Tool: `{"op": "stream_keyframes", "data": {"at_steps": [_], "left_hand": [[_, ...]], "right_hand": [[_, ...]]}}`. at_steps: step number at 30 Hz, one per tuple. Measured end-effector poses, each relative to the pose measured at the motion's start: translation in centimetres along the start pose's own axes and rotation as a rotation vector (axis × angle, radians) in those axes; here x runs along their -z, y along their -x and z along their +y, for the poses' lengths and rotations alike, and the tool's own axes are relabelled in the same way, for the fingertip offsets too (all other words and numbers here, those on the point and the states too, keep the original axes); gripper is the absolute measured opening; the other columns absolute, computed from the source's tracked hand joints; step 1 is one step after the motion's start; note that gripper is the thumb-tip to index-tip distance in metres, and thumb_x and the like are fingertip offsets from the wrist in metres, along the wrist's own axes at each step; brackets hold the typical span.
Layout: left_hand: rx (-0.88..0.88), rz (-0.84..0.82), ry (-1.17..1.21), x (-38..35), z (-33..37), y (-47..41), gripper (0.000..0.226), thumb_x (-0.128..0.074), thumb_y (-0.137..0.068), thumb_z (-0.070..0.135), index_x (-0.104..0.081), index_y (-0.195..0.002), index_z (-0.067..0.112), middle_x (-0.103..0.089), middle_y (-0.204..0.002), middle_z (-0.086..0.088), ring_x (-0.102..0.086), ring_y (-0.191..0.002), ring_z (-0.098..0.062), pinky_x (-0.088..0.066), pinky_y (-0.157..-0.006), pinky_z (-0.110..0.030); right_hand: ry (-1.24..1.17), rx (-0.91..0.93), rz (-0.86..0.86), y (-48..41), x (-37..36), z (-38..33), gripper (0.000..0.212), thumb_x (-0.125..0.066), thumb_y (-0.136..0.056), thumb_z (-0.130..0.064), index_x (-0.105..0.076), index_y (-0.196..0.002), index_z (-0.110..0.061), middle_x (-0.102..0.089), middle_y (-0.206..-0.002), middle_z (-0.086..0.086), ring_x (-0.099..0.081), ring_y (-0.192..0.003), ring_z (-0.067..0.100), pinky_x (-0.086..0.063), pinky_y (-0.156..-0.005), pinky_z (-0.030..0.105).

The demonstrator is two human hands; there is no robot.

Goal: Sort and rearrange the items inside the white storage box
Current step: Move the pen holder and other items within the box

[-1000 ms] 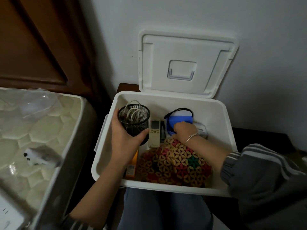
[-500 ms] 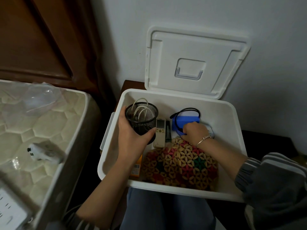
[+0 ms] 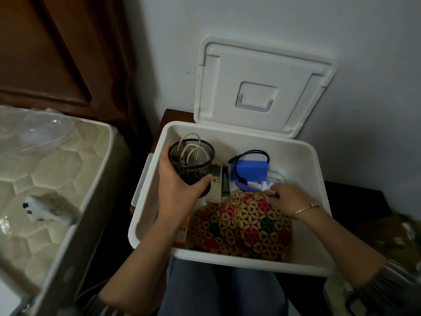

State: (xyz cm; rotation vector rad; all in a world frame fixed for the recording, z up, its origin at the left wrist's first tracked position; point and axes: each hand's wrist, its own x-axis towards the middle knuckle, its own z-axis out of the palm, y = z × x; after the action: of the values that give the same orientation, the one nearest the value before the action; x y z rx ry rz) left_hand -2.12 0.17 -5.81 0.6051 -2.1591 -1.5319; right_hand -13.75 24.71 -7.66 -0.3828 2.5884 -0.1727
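Observation:
The white storage box point(image 3: 317, 169) lies open before me, its lid point(image 3: 262, 85) leaning on the wall. My left hand point(image 3: 180, 190) grips a black mesh pen cup point(image 3: 192, 163) holding a coiled white cable, at the box's back left. My right hand point(image 3: 287, 197) reaches in at the right, fingertips touching small white packets point(image 3: 273, 180) just past the floral beaded mat point(image 3: 241, 226); whether it pinches one I cannot tell. A blue battery pack point(image 3: 248, 171) with a black cable lies at the back. A white remote point(image 3: 215, 183) lies beside the cup.
An orange packet point(image 3: 182, 231) stands along the box's left side under my forearm. A mattress point(image 3: 52, 179) with a small white device point(image 3: 45, 209) and clear plastic is at left. A dark wooden door is behind it. My knees are below the box.
My right hand has come off the blue battery pack and moved right and toward me, onto the white packets. The left hand keeps hold of the mesh cup.

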Motion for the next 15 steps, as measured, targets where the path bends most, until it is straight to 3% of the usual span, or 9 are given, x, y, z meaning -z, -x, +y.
{"op": "stream_keyframes", "data": {"at_steps": [2,7,11,13,15], "left_hand": [[-0.005,-0.001,0.002,0.0,0.0,0.0,0.107,-0.088,-0.062,0.027,-0.021,-0.144,0.036,-0.039,-0.138,0.013,-0.040,-0.127,-0.002,-0.034,-0.102,-0.017],[0.005,-0.001,-0.013,0.1,0.1,0.1,0.108,-0.088,-0.062,0.027,-0.020,-0.145,0.034,-0.040,-0.142,0.008,-0.040,-0.130,-0.007,-0.037,-0.108,-0.028],[-0.003,-0.001,-0.012,0.1,0.1,0.1,0.108,-0.088,-0.062,0.028,-0.020,-0.146,0.034,-0.038,-0.139,0.013,-0.038,-0.128,-0.004,-0.035,-0.106,-0.026],[-0.004,-0.001,-0.015,0.1,0.1,0.1,0.108,-0.088,-0.062,0.028,-0.020,-0.146,0.033,-0.037,-0.137,0.014,-0.037,-0.128,-0.003,-0.034,-0.106,-0.025],[0.000,-0.001,-0.014,0.0,0.1,0.1,0.109,-0.088,-0.062,0.027,-0.020,-0.146,0.032,-0.037,-0.139,0.012,-0.037,-0.129,-0.004,-0.034,-0.107,-0.025]], "right_hand": [[-0.004,0.034,-0.111,0.8,-0.7,-0.1,0.025,-0.049,-0.094,-0.029,-0.062,-0.110,-0.015,-0.064,-0.107,0.005,-0.059,-0.093,0.019,-0.044,-0.075,0.025],[-0.097,0.069,-0.175,1.4,-1.1,-0.1,0.038,-0.053,-0.092,-0.028,-0.049,-0.129,-0.023,-0.058,-0.121,0.004,-0.056,-0.104,0.018,-0.042,-0.079,0.023],[-0.333,0.132,-0.295,1.7,-1.7,-0.5,0.058,-0.056,-0.091,-0.027,-0.031,-0.144,-0.027,-0.047,-0.134,-0.005,-0.047,-0.118,0.012,-0.040,-0.097,0.024],[-0.426,0.117,-0.308,1.5,-2.2,-0.6,0.056,-0.056,-0.092,-0.024,-0.034,-0.144,-0.025,-0.043,-0.132,-0.009,-0.043,-0.120,0.009,-0.038,-0.098,0.022],[-0.506,0.070,-0.163,0.9,-2.4,-0.1,0.042,-0.055,-0.092,-0.014,-0.050,-0.133,-0.021,-0.050,-0.129,-0.005,-0.048,-0.121,0.015,-0.042,-0.097,0.026]]}}
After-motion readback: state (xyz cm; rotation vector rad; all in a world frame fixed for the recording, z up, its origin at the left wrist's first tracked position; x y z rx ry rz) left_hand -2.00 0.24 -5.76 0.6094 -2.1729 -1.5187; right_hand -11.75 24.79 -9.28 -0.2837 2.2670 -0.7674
